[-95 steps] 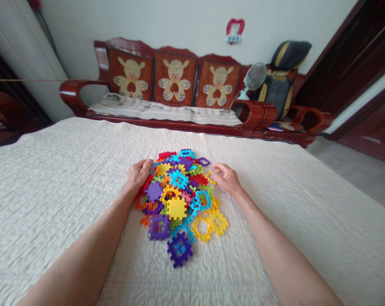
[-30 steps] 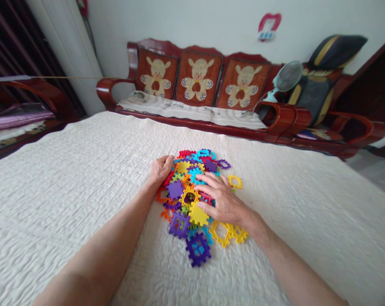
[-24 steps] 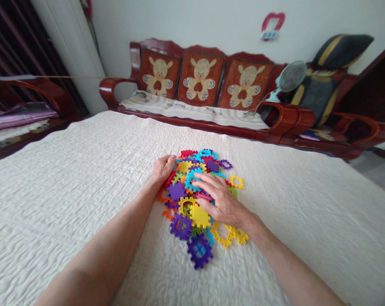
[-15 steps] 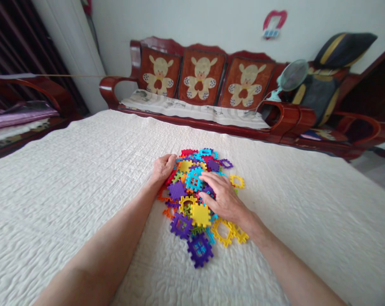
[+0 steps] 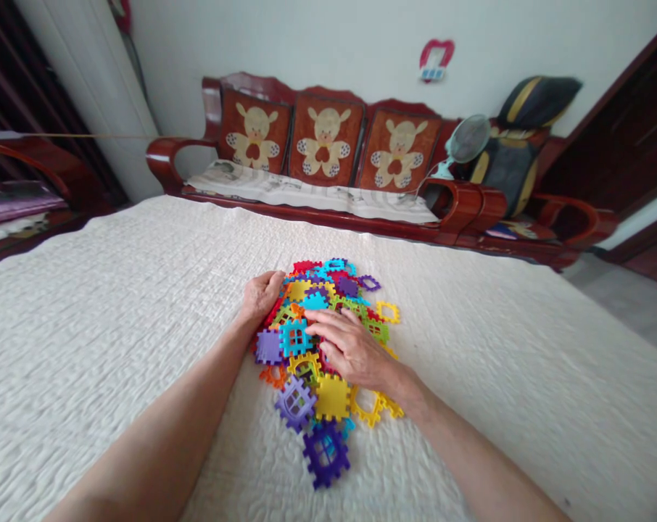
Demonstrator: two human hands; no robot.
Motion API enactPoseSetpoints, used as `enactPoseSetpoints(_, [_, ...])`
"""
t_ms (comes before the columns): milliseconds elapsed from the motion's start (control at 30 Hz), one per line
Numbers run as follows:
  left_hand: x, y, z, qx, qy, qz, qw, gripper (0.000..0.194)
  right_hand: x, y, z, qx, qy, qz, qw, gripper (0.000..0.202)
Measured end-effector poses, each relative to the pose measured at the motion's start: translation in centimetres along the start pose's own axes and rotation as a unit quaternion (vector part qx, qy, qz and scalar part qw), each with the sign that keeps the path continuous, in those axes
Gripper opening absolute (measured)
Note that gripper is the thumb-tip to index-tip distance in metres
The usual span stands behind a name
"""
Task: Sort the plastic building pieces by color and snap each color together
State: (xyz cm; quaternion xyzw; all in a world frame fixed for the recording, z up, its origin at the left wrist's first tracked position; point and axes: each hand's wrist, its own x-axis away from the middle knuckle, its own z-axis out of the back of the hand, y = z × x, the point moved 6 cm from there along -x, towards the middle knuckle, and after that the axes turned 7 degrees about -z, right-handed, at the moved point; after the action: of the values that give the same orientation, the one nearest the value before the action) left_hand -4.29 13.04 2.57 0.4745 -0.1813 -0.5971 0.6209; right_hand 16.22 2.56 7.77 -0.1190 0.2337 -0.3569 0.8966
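Observation:
A heap of flat, notched plastic building tiles lies on the white quilted cover [image 5: 143,290]. My left hand [image 5: 262,296] rests at the heap's left edge, beside red pieces; most of its fingers are hidden. My right hand [image 5: 355,349] lies palm down over the heap, fingers spread, hiding pieces under it. Its fingertips are at a cyan window tile [image 5: 296,338]. Left of that is a plain purple tile [image 5: 268,348]. Nearer me are a plain yellow tile [image 5: 333,397], a light purple window tile [image 5: 296,403] and a dark purple frame tile [image 5: 326,454].
A yellow frame tile [image 5: 388,312] sits at the heap's right edge. Beyond the quilted surface stands a wooden sofa [image 5: 165,163] with bear cushions [image 5: 324,138]. A small fan [image 5: 467,139] and a dark, yellow-trimmed padded seat [image 5: 505,170] are at the right.
The camera view has turned slightly right. My right hand has moved nearer me over the heap. The cyan window tile has slid left and nearer, and a cyan tile and green tiles show behind it.

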Motion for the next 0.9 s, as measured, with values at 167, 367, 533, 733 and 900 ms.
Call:
enactPoseSetpoints(167, [0.0,-0.2,0.0,0.002,0.0,0.011,1.0,0.051,-0.1,4.3,2.6,-0.054,0.136,-0.093,0.985,0.032])
enactPoseSetpoints(367, [0.1,0.1,0.2,0.014,0.007,0.008,1.0,0.049,0.7,11.1,2.3,-0.05,0.111,-0.221,0.968,0.041])
enactPoseSetpoints(533, [0.0,-0.1,0.2,0.03,0.018,0.017,0.999,0.048,0.9,10.8,1.1,-0.054,0.082,-0.188,0.977,0.039])
enactPoseSetpoints(733, [-0.1,-0.7,0.0,0.054,0.019,0.028,0.998,0.049,0.4,8.1,1.3,-0.083,0.044,-0.164,0.982,0.037])
enactPoseSetpoints(900, [-0.2,-1.3,-0.1,0.068,0.024,0.035,0.997,0.05,0.2,7.4,1.7,-0.109,0.062,-0.166,0.978,0.034])
